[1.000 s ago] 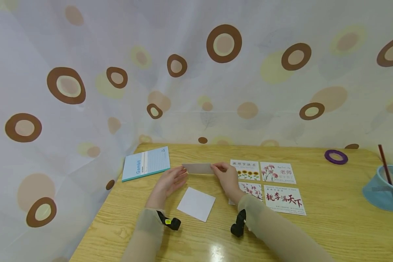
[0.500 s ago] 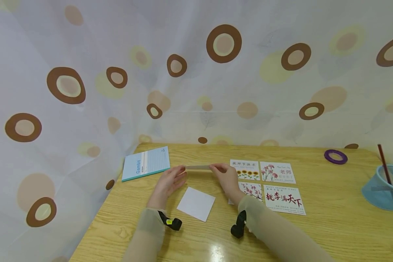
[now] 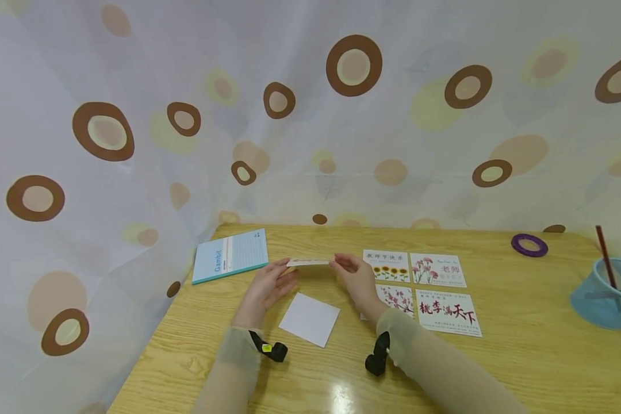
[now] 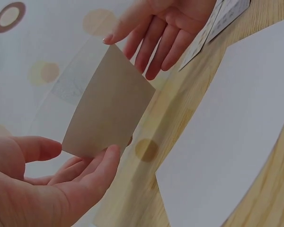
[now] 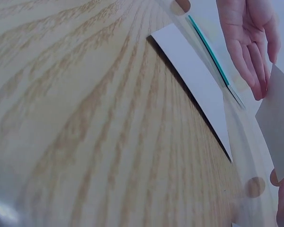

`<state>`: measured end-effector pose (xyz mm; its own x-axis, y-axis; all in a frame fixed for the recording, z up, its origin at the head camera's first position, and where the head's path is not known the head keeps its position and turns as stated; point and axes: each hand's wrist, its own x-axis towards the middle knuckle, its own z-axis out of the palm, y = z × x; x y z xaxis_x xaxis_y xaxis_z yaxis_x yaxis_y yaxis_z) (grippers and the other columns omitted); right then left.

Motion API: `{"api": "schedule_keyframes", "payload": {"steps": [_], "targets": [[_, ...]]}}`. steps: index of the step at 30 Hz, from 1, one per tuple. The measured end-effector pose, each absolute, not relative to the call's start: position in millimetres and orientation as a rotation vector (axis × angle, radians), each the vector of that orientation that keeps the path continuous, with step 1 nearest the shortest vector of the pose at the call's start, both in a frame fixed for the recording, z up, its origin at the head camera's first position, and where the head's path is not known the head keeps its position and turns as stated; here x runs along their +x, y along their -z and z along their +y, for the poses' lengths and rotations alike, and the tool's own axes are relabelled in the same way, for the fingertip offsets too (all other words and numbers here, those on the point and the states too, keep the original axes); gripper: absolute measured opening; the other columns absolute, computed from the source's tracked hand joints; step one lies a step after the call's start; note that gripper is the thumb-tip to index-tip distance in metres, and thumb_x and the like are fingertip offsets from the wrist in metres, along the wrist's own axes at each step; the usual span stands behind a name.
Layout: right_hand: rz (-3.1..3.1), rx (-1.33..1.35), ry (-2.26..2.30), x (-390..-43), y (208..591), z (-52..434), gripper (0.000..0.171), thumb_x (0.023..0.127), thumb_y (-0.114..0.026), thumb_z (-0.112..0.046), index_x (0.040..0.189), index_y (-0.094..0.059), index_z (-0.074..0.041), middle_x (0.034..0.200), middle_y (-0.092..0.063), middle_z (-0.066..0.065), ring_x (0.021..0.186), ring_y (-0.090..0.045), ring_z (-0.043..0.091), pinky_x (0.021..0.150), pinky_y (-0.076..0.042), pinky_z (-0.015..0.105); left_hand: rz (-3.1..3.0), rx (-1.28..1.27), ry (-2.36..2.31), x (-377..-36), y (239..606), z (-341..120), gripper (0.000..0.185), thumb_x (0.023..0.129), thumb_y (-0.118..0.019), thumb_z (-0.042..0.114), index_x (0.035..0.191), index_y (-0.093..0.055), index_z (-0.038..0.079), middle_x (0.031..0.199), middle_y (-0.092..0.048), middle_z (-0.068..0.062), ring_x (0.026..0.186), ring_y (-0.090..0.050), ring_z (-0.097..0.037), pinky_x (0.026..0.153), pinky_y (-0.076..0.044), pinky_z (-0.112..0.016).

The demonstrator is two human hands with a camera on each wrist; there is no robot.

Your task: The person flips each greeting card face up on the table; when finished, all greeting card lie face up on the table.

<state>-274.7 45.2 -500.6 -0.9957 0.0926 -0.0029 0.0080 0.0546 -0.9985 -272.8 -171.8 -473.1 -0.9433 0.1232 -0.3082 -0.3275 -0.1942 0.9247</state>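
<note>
A thin card (image 3: 309,263) is held up above the table between my two hands, tilted nearly edge-on in the head view, with a strip of its printed face showing. My left hand (image 3: 265,287) holds its left edge with thumb and fingers. At the opposite edge, my right hand (image 3: 358,283) pinches it by a corner. Both wrist views show the card's plain back (image 4: 106,104). Below the hands lies a white square stack of paper or cards (image 3: 309,319), blank on top. Printed cards with flowers and Chinese writing (image 3: 448,311) lie by my right forearm, one partly hidden.
A light-blue notebook (image 3: 230,256) lies at the back left of the wooden table (image 3: 517,368). To the far right are a purple ring, perhaps a tape roll (image 3: 517,244), and a blue translucent cup (image 3: 590,293) with sticks in it. A patterned curtain (image 3: 300,138) hangs behind.
The held card has tipped from showing its grey back, through edge-on, to showing a sliver of its printed face. Both hands stay in almost the same place.
</note>
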Motion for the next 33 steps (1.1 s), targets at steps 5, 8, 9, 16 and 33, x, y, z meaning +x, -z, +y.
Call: {"api": "schedule_keyframes", "payload": {"steps": [5, 8, 9, 16, 33], "targets": [[-2.196, -0.053, -2.151, -275.8, 501.9, 45.3, 0.042, 0.092, -0.072, -0.017, 0.129, -0.062, -0.001, 0.129, -0.065, 0.016, 0.12, -0.063, 0.028, 0.096, -0.054, 0.026, 1.782, -0.245, -2.226, -274.3, 474.2, -170.4, 0.043, 0.107, -0.037, 0.008, 0.149, -0.038, -0.002, 0.143, -0.045, -0.024, 0.132, -0.049, -0.039, 0.108, -0.045, -0.045], [-2.153, -0.02, -2.195, -275.9, 501.7, 44.9, 0.042, 0.091, -0.072, -0.012, 0.13, -0.062, 0.0, 0.131, -0.064, 0.018, 0.122, -0.062, 0.03, 0.097, -0.053, 0.026, 1.79, -0.27, -2.234, -275.5, 474.8, -169.9, 0.042, 0.106, -0.04, 0.007, 0.147, -0.042, -0.001, 0.13, -0.055, -0.016, 0.121, -0.057, -0.032, 0.107, -0.046, -0.044], [-2.146, -0.011, -2.205, -276.0, 501.7, 44.6, 0.042, 0.091, -0.071, -0.011, 0.13, -0.061, 0.0, 0.132, -0.063, 0.019, 0.123, -0.061, 0.03, 0.098, -0.052, 0.026, 1.794, -0.265, -2.238, -275.6, 475.4, -169.8, 0.042, 0.106, -0.041, 0.007, 0.147, -0.042, -0.002, 0.125, -0.058, -0.014, 0.117, -0.059, -0.03, 0.107, -0.046, -0.045], [-2.166, 0.004, -2.225, -276.3, 505.2, 43.1, 0.045, 0.092, -0.068, -0.002, 0.135, -0.057, -0.001, 0.138, -0.059, 0.019, 0.13, -0.056, 0.032, 0.104, -0.048, 0.032, 1.808, -0.236, -2.249, -275.2, 477.7, -169.3, 0.044, 0.105, -0.044, 0.005, 0.148, -0.039, -0.004, 0.127, -0.059, -0.015, 0.092, -0.061, -0.013, 0.106, -0.047, -0.043], [-2.196, -0.087, -2.192, -270.4, 498.9, 48.9, 0.056, 0.086, -0.065, 0.011, 0.139, -0.054, -0.003, 0.141, -0.057, 0.017, 0.104, -0.07, 0.031, 0.084, -0.058, 0.026, 1.768, -0.298, -2.31, -281.3, 479.0, -155.5, 0.056, 0.098, -0.042, -0.012, 0.151, -0.035, 0.005, 0.145, -0.05, -0.023, 0.1, -0.065, -0.015, 0.092, -0.056, -0.028]]}}
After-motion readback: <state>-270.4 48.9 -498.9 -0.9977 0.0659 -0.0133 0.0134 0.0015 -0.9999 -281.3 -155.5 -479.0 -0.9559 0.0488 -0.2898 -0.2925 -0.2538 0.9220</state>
